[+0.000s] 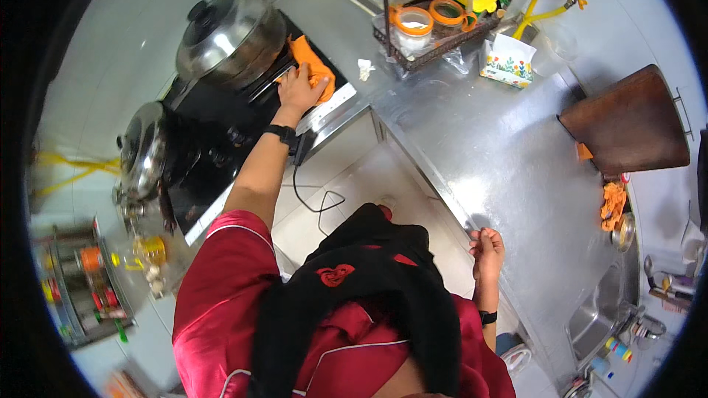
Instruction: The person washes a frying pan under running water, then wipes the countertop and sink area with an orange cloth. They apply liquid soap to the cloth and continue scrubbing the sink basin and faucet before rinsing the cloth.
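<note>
My left hand (300, 88) presses on an orange cloth (314, 69) at the right end of a black gas stove (221, 113). The cloth lies crumpled under my fingers and reaches back beside a large lidded steel pot (235, 33). A second lidded pan (145, 149) stands on the stove's other end. Over the front edge of the steel counter (442, 121), my right hand (488, 251) hangs with loosely bent fingers and nothing visible in it.
A dark rack (406, 61) holds orange-lidded jars beside a tissue pack (508, 61). Along the right wall are a wooden cutting board (630, 121), another orange cloth (613, 205), a metal bowl (625, 232) and a sink (597, 309). A black cable (301, 199) dangles from my left wrist.
</note>
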Action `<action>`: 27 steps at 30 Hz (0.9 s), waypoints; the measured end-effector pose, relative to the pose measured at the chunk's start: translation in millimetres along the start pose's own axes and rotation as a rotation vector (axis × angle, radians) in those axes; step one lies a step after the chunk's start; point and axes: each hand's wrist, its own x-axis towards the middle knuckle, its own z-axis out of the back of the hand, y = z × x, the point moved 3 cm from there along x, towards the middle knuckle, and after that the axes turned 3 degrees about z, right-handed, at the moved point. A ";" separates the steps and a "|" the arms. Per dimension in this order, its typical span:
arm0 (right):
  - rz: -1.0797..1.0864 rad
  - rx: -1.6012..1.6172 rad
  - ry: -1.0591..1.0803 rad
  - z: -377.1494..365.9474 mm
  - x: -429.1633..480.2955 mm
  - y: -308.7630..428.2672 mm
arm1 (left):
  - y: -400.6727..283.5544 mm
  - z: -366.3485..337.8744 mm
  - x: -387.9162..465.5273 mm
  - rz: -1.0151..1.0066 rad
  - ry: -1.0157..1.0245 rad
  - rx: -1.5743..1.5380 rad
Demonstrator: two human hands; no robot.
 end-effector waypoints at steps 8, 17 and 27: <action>-0.036 0.030 -0.121 -25.6 22.6 13.0 | -8.6 -76.7 44.1 0.079 0.165 -0.003; -0.029 0.015 -0.079 -58.9 45.9 13.5 | -71.7 -83.2 72.0 -0.372 0.167 -0.031; 0.007 0.048 -0.047 -38.3 51.0 14.3 | -218.4 -87.1 -86.4 -0.865 0.335 -0.403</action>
